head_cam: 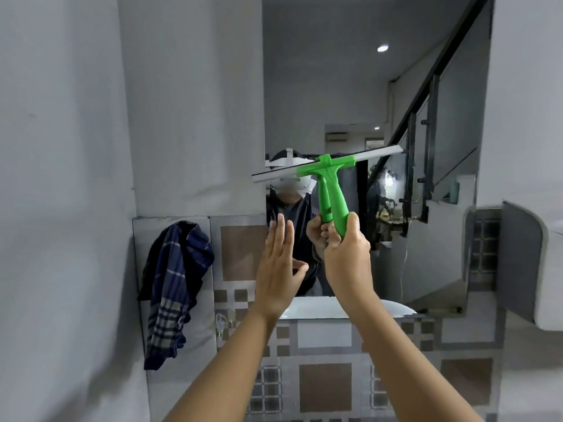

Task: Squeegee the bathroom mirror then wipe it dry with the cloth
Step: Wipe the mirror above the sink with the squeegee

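Note:
The tall bathroom mirror (350, 86) fills the wall ahead and reflects a staircase and a person. My right hand (347, 254) grips the green handle of a squeegee (333, 184). Its long grey blade is tilted, right end higher, against the mirror's lower half. My left hand (278, 269) is raised flat, fingers up and together, at the mirror's lower left edge, holding nothing. A dark blue checked cloth (175, 287) hangs on the tiled wall at the left, apart from both hands.
Patterned tiles (326, 382) cover the wall below the mirror. A white basin rim (393, 309) shows under the mirror's bottom edge. At the right edge a white box-shaped fixture (545, 269) juts from the wall. Plain grey wall is at the left.

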The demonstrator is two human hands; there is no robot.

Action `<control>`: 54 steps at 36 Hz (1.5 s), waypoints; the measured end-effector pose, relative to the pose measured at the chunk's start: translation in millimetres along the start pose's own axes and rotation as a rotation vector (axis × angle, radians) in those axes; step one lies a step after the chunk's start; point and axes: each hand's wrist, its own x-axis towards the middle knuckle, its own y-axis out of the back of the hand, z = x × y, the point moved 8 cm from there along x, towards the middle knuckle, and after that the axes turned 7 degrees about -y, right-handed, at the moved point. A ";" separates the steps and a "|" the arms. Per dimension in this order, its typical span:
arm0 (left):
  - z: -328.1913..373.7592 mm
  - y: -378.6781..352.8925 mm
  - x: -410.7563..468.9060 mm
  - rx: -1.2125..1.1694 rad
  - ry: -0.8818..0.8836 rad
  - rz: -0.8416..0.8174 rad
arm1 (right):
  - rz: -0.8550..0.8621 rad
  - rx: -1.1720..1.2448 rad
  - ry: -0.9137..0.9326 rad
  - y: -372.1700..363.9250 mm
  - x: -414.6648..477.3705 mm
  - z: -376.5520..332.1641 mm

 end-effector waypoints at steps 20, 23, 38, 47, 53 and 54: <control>6.3 -31.0 -24.0 -0.026 0.183 -0.008 | -0.104 -0.529 0.255 62.2 33.3 7.4; 5.8 -29.9 -24.3 -0.016 0.178 0.007 | -0.121 -0.579 0.315 72.9 39.2 5.3; 9.9 -24.9 -21.6 0.003 0.200 -0.005 | -0.124 -0.726 0.400 120.0 71.7 23.8; 9.8 -25.5 -22.0 0.050 0.207 -0.038 | -0.102 -0.665 0.257 158.5 73.3 82.5; 12.4 -23.8 -20.8 0.066 0.195 -0.036 | -0.085 -0.500 0.146 150.1 50.9 106.6; 13.0 -23.2 -20.9 0.063 0.192 -0.034 | -0.083 -0.473 0.120 148.2 47.9 110.2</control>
